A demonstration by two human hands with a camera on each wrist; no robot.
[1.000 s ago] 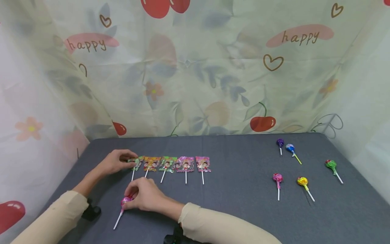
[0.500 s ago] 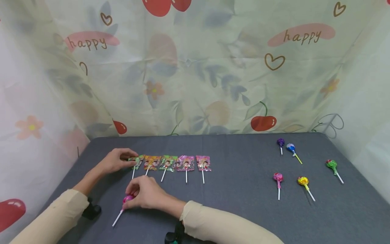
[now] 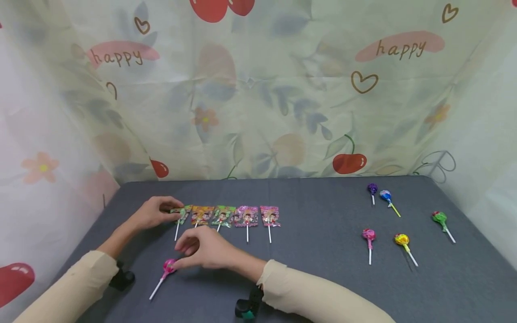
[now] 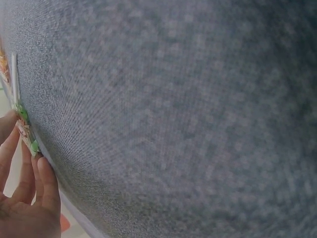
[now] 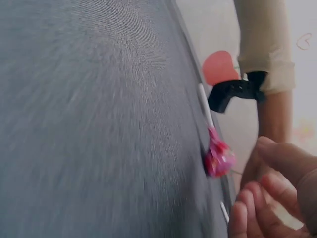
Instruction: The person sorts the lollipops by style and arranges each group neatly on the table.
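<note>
At the left end of a row of flat-wrapped lollipops, my left hand (image 3: 152, 212) pinches a green flat-wrapped lollipop (image 4: 24, 126) by its wrapper, thumb on one side and fingers on the other. Its white stick points toward me. A round pink lollipop (image 3: 168, 265) lies on the grey tabletop, nearer to me, its stick slanting down to the left. Just right of it is my right hand (image 3: 210, 249), fingers loosely bent. The right wrist view shows a gap between these fingers and the pink lollipop (image 5: 219, 157); nothing is in them.
Right of my left hand, the row continues with orange (image 3: 201, 215), green (image 3: 223, 216) and two pink (image 3: 246, 216) flat lollipops. Several round lollipops lie scattered at the right, including purple (image 3: 372, 188), blue (image 3: 385, 196), green (image 3: 439, 218), pink (image 3: 368, 235) and yellow (image 3: 401, 239).
My right hand has let go of the round pink lollipop and moved right and slightly away from me. The lollipop stays on the table. My left hand has stayed in place.
</note>
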